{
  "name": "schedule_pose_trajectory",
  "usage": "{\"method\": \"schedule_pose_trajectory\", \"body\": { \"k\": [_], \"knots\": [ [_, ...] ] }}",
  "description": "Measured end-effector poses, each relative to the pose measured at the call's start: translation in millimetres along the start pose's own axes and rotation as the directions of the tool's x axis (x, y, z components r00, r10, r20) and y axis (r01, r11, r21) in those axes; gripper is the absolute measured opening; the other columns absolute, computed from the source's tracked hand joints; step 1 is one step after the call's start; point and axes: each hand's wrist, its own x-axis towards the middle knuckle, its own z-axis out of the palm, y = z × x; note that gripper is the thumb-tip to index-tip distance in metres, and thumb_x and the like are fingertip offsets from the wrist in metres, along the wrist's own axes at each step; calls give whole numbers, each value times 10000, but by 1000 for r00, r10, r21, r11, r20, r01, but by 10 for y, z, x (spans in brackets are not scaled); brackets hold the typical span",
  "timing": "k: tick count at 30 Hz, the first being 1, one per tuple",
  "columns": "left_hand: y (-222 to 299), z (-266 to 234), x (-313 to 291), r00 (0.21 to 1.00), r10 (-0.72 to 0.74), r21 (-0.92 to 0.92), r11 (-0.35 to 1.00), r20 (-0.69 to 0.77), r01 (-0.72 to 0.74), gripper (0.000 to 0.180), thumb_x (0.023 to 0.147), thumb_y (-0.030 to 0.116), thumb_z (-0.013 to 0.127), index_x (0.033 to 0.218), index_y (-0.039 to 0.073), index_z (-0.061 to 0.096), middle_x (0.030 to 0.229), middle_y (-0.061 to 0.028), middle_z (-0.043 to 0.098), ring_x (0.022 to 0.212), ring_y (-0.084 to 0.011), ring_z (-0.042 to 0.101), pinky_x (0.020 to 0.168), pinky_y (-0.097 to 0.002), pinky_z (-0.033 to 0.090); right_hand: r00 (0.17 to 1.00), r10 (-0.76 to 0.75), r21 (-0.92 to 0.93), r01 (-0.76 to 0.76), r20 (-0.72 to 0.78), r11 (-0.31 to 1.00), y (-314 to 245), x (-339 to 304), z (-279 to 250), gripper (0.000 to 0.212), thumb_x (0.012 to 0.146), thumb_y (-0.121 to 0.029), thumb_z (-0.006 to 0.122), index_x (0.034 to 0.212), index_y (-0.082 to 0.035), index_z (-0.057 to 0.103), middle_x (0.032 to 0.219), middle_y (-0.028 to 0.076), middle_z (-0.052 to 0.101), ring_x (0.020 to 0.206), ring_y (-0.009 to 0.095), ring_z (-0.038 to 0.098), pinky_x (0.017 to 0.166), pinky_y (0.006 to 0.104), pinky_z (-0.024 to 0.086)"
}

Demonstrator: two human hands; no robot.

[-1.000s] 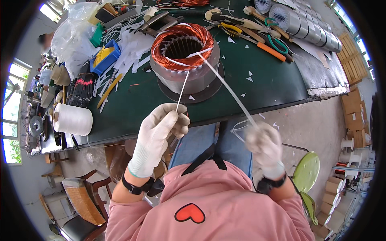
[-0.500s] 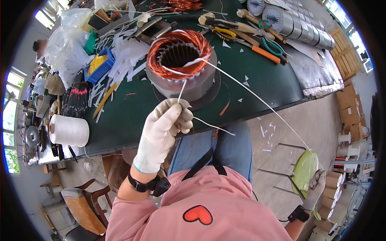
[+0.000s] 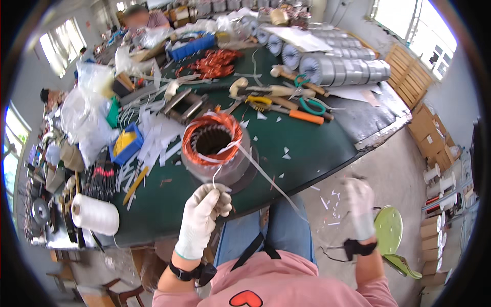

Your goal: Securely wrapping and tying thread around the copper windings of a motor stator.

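A motor stator [image 3: 220,171] stands near the table's front edge, its top ringed by orange copper windings [image 3: 193,152]. White cord [image 3: 216,175] is laced round the windings and runs down to my left hand [image 3: 203,211]. That hand wears a white glove, and its thumb and fingers are closed on the cord just in front of the stator. A second length of cord [image 3: 273,185] slants from the windings toward my lap, blurred along its lower part. My right hand [image 3: 360,204], gloved too, is up over the floor right of my legs; motion smears its fingers.
Pliers [image 3: 260,101], an orange-handled tool [image 3: 306,117] and green-handled scissors [image 3: 312,106] lie behind the stator. Metal cores [image 3: 342,71] line the back right. A white thread spool [image 3: 95,215] and a blue bin [image 3: 126,144] sit left. A green stool [image 3: 388,228] stands on the floor.
My right hand has come up and inward from the low right. The cord that stretched taut toward it now slants down toward my lap. My left hand keeps its pinch; the view has tilted up.
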Motion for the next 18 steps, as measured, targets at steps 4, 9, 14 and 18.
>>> {"method": "schedule_pose_trajectory", "body": {
  "k": [4,9,14,18],
  "knots": [
    [-26,79,-37,1000,3,9,1000,-26,-3,244,997,216,636,1115,3,633,906,-77,685,742,-174,644,670,-300,516,902,74,627,-353,426,694,-1173,237,831,292,1019,-231,555,1152,-34,724,927,68,680,692,133,653,657,286,535],
    [137,-1,-457,920,337,635,760,-201,-139,122,920,9,533,855,-30,628,624,-14,538,538,-88,488,519,-247,395,767,-592,822,157,248,548,-1407,-293,1063,252,1001,-221,611,1155,-46,707,882,79,670,684,190,654,622,333,519],
    [178,333,-874,998,17,821,568,53,-53,85,911,95,712,933,20,744,1103,-199,716,947,-366,694,832,-422,547,725,-623,662,316,293,680,-1592,-341,864,186,966,-208,640,1097,-89,697,853,127,652,759,357,658,665,402,532],
    [78,114,-427,929,-223,-60,966,295,251,306,908,269,696,1001,-17,638,711,-51,630,507,-87,492,467,-235,387,801,-563,614,343,204,711,-1505,-192,755,129,947,-186,650,973,-65,687,867,142,659,786,377,653,673,406,540]
  ]
}}
